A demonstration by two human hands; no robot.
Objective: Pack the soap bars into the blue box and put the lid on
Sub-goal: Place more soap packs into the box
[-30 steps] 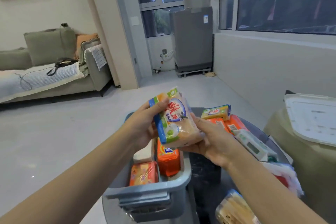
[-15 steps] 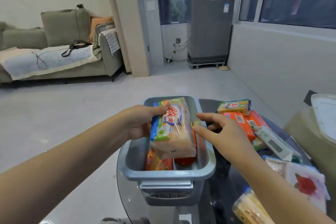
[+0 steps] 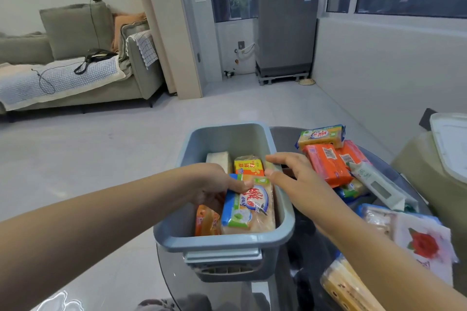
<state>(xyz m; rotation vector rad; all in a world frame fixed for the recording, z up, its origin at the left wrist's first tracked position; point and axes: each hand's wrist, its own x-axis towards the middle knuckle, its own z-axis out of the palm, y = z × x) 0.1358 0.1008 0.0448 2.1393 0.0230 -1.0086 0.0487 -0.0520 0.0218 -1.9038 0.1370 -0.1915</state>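
Note:
The blue box (image 3: 225,242) stands on the glass table in front of me. My left hand (image 3: 214,184) reaches into it and grips a clear-wrapped soap pack with a blue and green label (image 3: 249,209), which lies inside at the near right. Other bars lie in the box: an orange one (image 3: 206,221), a yellow one (image 3: 249,166) and a white one (image 3: 219,160). My right hand (image 3: 295,179) hovers over the box's right rim, fingers apart, holding nothing. Loose soap bars (image 3: 328,161) are piled on the table to the right. A white lid (image 3: 452,144) rests at the far right.
A white thermometer-like device (image 3: 379,185), a tissue pack with a red rose (image 3: 424,242) and a yellow wrapped bar (image 3: 346,285) crowd the table's right side. The round glass table's edge (image 3: 166,272) curves just left of the box. A sofa (image 3: 75,70) stands far left.
The labelled soap pack went from held up in both hands down into the box. My right hand let go of it and opened; my left hand still holds it.

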